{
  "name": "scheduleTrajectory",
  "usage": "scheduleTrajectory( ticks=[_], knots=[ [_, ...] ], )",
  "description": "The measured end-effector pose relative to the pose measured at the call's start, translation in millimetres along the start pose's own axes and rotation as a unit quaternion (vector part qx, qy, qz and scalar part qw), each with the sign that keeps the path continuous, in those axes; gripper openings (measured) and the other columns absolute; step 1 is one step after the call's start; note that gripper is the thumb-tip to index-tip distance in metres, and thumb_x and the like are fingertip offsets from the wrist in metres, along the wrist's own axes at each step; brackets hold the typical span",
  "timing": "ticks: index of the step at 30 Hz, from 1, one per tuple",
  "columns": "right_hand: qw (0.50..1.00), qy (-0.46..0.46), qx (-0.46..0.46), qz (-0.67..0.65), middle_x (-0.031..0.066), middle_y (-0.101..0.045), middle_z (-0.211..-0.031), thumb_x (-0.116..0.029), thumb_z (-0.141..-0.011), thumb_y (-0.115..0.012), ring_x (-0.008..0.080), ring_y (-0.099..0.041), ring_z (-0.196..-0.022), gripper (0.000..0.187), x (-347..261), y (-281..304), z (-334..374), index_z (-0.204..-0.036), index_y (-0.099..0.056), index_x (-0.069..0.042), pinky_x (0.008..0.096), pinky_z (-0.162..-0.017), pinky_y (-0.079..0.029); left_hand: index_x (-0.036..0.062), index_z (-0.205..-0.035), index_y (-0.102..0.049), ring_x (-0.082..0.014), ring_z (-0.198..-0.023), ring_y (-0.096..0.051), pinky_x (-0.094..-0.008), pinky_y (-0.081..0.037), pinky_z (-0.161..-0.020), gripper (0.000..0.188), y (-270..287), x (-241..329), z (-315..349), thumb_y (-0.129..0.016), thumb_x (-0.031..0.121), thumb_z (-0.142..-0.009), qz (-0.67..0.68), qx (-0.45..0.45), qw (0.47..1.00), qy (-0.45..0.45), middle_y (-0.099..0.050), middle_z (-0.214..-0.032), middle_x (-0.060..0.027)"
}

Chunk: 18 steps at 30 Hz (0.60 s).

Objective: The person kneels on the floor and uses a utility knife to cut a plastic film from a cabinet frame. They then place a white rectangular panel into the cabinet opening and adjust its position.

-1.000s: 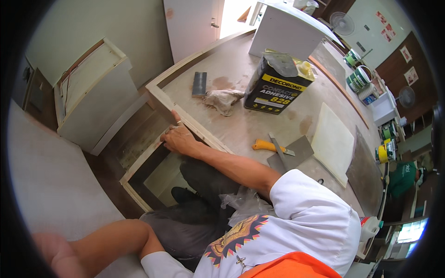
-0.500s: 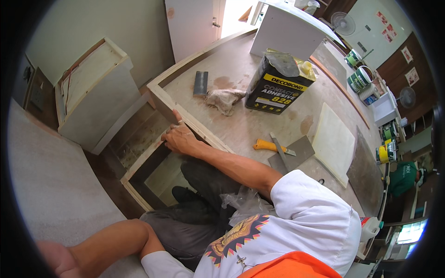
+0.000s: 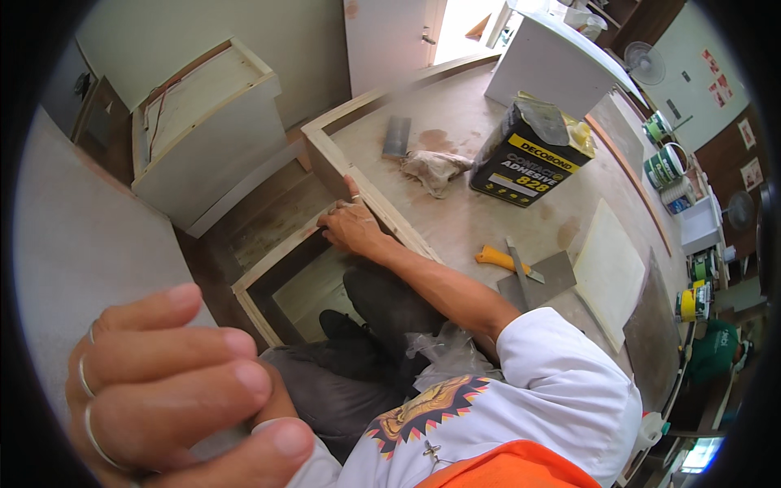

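Observation:
My left hand [image 3: 179, 390] is raised large and close at the lower left, its ringed fingers loosely bent and apart, holding nothing. Farther in, my right hand [image 3: 355, 228] grips the corner of a pale wooden frame [image 3: 277, 254], one finger stretched along the wood and the others bent over the edge. The frame joins the side of a large board-topped bench [image 3: 455, 224]. Dark-trousered legs [image 3: 317, 386] are bent below the frame's opening. The undersides of my right fingers are hidden.
On the bench stand a black and yellow adhesive can [image 3: 525, 159], a crumpled rag [image 3: 437, 169], a grey flat piece [image 3: 397, 137], an orange-handled cutter [image 3: 498, 259] and a pale panel [image 3: 610, 264]. A white cabinet [image 3: 220, 146] stands left. A person in green [image 3: 716, 350] is far right.
My left hand has risen from the lower left edge toward the camera, fingers now in sight. My right hand stays on the frame's corner. The whole view has shifted, with things appearing farther right.

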State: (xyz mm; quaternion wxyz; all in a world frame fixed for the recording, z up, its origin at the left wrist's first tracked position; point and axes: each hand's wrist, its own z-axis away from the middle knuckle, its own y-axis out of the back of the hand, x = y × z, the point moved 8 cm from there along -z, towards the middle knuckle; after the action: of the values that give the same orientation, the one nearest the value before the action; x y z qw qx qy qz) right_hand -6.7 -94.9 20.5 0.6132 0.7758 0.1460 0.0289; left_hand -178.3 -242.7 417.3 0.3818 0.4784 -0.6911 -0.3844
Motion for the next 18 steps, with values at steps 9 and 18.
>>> scheduleTrajectory(
  ticks=[9, 18],
  knots=[
    [0.998, -0.028, -0.054, 0.009, 0.0067, -0.077, -0.095, -0.029, -0.089, -0.073, 0.0258, -0.069, -0.108, 0.023, 6, 6, 3, -0.109, -0.077, -0.019, 0.0619, -0.125, -0.003, 0.0043, -0.119, -0.066, -0.0325, -0.097, -0.072, -0.0537, -0.060, -0.092, 0.063, 3, 24, 8, -0.048, 0.062, -0.100, -0.028, 0.015, 0.995, -0.091, -0.067, -0.107, -0.0168],
    [0.999, -0.010, -0.018, -0.028, 0.0075, -0.077, -0.095, -0.028, -0.090, -0.072, 0.0265, -0.068, -0.109, 0.024, 2, 5, 4, -0.112, -0.077, -0.020, 0.0630, -0.125, -0.004, 0.0056, -0.118, -0.066, -0.0316, -0.098, -0.072, -0.0533, -0.058, -0.094, 0.062, 14, 44, 27, -0.047, 0.062, -0.101, -0.033, 0.065, 0.991, -0.108, -0.067, -0.108, -0.0157]
  ],
)
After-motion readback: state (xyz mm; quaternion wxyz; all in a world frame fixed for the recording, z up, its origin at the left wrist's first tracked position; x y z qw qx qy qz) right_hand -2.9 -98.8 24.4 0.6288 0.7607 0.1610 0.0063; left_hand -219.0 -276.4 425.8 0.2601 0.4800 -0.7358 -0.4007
